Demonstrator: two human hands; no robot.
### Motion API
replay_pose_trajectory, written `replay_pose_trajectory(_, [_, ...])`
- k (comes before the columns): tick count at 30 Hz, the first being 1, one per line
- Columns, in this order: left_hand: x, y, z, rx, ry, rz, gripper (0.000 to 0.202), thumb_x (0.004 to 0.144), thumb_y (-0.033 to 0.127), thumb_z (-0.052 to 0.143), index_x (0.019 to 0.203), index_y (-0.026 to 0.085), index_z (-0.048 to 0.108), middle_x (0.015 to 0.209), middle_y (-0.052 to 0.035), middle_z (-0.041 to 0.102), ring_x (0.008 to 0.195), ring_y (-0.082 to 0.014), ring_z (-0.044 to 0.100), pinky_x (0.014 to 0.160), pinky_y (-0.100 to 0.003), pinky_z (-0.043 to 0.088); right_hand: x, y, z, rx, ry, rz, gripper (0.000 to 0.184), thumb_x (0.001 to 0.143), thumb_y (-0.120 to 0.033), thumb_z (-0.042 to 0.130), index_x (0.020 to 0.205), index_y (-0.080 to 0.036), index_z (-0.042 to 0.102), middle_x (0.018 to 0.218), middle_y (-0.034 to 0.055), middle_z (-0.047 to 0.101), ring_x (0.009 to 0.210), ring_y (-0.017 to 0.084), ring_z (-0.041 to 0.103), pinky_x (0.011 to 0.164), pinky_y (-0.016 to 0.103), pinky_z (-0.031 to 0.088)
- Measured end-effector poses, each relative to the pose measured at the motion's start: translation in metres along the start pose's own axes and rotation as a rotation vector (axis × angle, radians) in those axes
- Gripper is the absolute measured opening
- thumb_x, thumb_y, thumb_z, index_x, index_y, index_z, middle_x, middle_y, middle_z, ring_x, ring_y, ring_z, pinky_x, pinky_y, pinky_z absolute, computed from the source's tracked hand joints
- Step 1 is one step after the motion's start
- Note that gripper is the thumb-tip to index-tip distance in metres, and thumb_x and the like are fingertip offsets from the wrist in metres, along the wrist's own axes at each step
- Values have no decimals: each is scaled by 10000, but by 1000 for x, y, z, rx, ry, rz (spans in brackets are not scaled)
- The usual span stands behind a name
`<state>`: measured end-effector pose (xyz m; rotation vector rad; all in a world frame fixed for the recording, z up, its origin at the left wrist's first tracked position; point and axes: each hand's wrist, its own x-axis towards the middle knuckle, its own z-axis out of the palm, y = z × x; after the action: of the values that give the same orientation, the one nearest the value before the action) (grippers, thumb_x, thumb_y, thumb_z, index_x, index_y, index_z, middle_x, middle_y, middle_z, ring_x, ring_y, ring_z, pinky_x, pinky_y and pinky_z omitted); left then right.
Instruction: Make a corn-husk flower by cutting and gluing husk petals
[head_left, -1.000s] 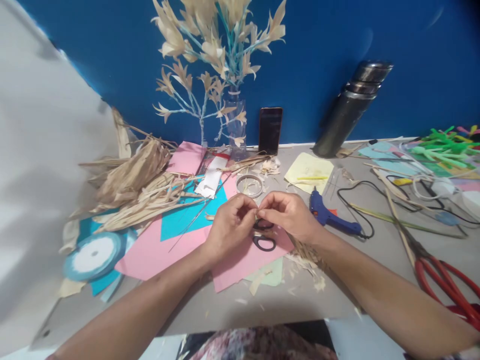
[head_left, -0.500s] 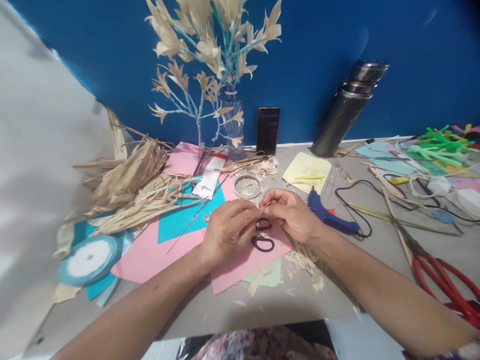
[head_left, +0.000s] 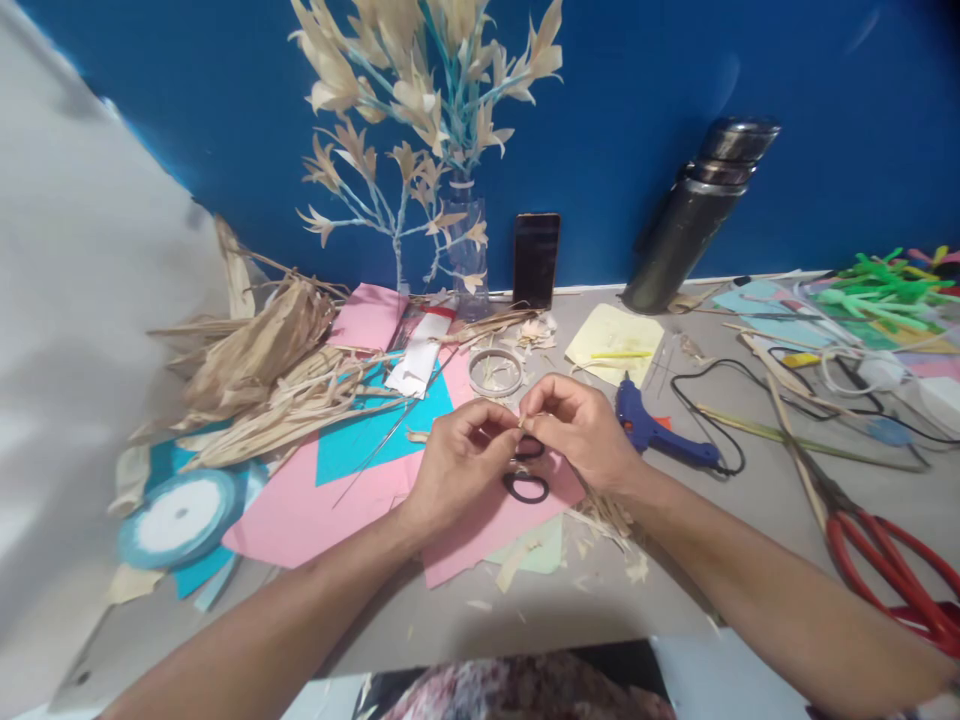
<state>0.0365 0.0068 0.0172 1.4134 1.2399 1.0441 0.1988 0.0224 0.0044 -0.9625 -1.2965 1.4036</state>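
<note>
My left hand (head_left: 466, 455) and my right hand (head_left: 574, 430) meet fingertip to fingertip over the pink paper (head_left: 457, 535). Both are closed in a pinch around a tiny pale piece, mostly hidden by the fingers; its kind is too small to make out. Just under the fingertips lie scissors with dark handles (head_left: 526, 488), their blades covered by my hands. A roll of tape (head_left: 496, 373) rests right behind my fingers. To the right of my right hand is a blue glue gun (head_left: 660, 430), its cord trailing rightward.
Dried husks (head_left: 262, 350) and a ribbon spool (head_left: 178, 515) lie on the left. At the back stand husk flowers (head_left: 420, 100) in a clear bottle, a phone (head_left: 535, 260) and a leaning flask (head_left: 690, 220). Large red-handled scissors (head_left: 885, 570) sit at right, pale scraps (head_left: 607, 515) near my right wrist.
My left hand has turned slightly, its thumb and fingers showing a more open curl around the pinch. Both hands stay in nearly the same place; the things on the table have not moved.
</note>
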Motion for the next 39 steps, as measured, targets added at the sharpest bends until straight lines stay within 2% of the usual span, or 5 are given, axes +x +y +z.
replay_pose_trajectory(9, [2, 0, -3, -207, -77, -133, 147, 718, 286, 733, 729, 152, 672, 596, 8, 648, 531, -126, 615, 547, -234, 533, 1, 1, 0, -133, 18, -15, 64, 724, -183, 648, 740, -205, 590, 675, -28, 580, 571, 113, 536, 541, 234, 457])
replay_pose_trajectory(22, [2, -3, -2, -99, -29, -81, 128, 699, 233, 677, 636, 170, 586, 571, 19, 590, 527, -117, 558, 516, -225, 484, 0, 0, -2, -130, -63, -1, 79, 749, -205, 670, 789, -195, 603, 740, -17, 613, 661, 131, 599, 639, 259, 505])
replay_pose_trajectory(31, [-1, -3, -2, -29, -29, -26, 150, 728, 252, 678, 639, 171, 588, 595, 4, 600, 569, -137, 577, 561, -250, 496, -4, -2, 2, -434, 26, -114, 102, 715, -135, 612, 784, -209, 600, 665, -41, 574, 543, 100, 492, 532, 228, 408])
replay_pose_trajectory(34, [0, -5, -3, -125, -59, -66, 136, 720, 255, 704, 669, 163, 618, 618, -3, 621, 585, -140, 596, 587, -257, 504, -5, -4, 5, -487, 56, -174, 122, 711, -114, 591, 781, -214, 599, 670, -37, 584, 564, 106, 514, 548, 227, 414])
replay_pose_trajectory(39, [5, -9, -4, -530, -192, -290, 164, 741, 274, 735, 707, 154, 629, 622, -7, 633, 532, -104, 564, 615, -263, 509, -6, -4, 6, -464, 126, -191, 74, 743, -160, 636, 796, -211, 631, 686, -28, 596, 543, 101, 515, 522, 227, 411])
